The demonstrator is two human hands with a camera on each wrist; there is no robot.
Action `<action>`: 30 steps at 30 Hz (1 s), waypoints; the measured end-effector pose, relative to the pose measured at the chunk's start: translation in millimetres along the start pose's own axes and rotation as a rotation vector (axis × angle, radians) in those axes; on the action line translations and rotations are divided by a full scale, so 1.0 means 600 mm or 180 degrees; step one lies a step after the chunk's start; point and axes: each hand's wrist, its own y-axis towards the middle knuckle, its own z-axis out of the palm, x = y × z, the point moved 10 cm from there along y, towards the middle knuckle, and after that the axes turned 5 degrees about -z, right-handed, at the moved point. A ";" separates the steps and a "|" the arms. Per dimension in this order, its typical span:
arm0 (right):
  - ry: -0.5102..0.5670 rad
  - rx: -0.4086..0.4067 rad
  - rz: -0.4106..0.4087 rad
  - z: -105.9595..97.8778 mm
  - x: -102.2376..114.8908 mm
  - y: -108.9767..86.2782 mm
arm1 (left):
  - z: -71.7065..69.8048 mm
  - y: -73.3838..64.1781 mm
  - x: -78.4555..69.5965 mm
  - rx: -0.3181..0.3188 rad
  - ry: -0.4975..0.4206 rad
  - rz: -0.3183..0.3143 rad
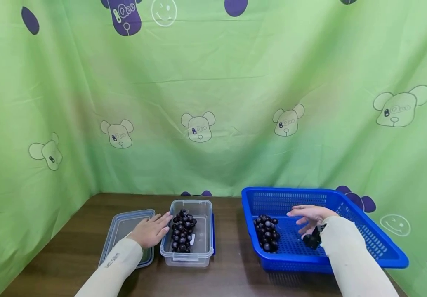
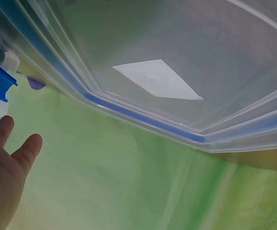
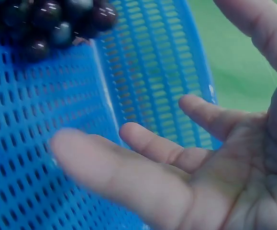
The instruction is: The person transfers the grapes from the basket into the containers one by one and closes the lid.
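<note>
A clear plastic container (image 1: 203,239) stands mid-table with a bunch of dark grapes (image 1: 183,233) along its left side. My left hand (image 1: 150,231) reaches its left rim, fingers extended, holding nothing. Beneath that hand lies the container's clear lid (image 2: 243,48) with a blue seal. Over the blue basket (image 1: 291,264) on the right hovers my right hand (image 1: 311,216), fingers spread and the palm bare in the right wrist view. A second bunch of grapes (image 1: 267,233) rests at the basket's left end, a short way from the right fingertips.
The brown wooden table (image 1: 232,284) carries all of these. Behind it hangs a green curtain (image 1: 213,165) printed with bear faces. A blue latch flap (image 1: 214,233) hangs from the container's right side.
</note>
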 end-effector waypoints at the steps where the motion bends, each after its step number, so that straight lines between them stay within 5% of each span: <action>1: -0.0046 -0.0039 0.0015 0.002 0.002 0.003 | 0.001 0.000 -0.001 -0.0004 -0.0010 0.0000; 11: -0.0120 -0.0174 0.0130 0.053 0.023 0.034 | -0.006 0.003 0.005 -0.0150 0.0070 0.0105; 16: -0.0173 0.0062 0.0123 0.073 0.012 0.071 | -0.004 -0.002 0.009 -0.0115 0.0031 0.0149; 22: -0.0758 0.0657 -0.0162 0.072 -0.031 0.132 | -0.006 -0.003 0.007 -0.0130 0.0065 0.0209; 26: -0.0914 0.0518 -0.0123 0.088 -0.021 0.137 | -0.005 -0.006 0.009 -0.0105 0.0030 0.0199; 30: -0.1153 0.0158 0.0039 0.110 0.023 0.098 | -0.002 -0.007 0.007 -0.0114 0.0031 0.0195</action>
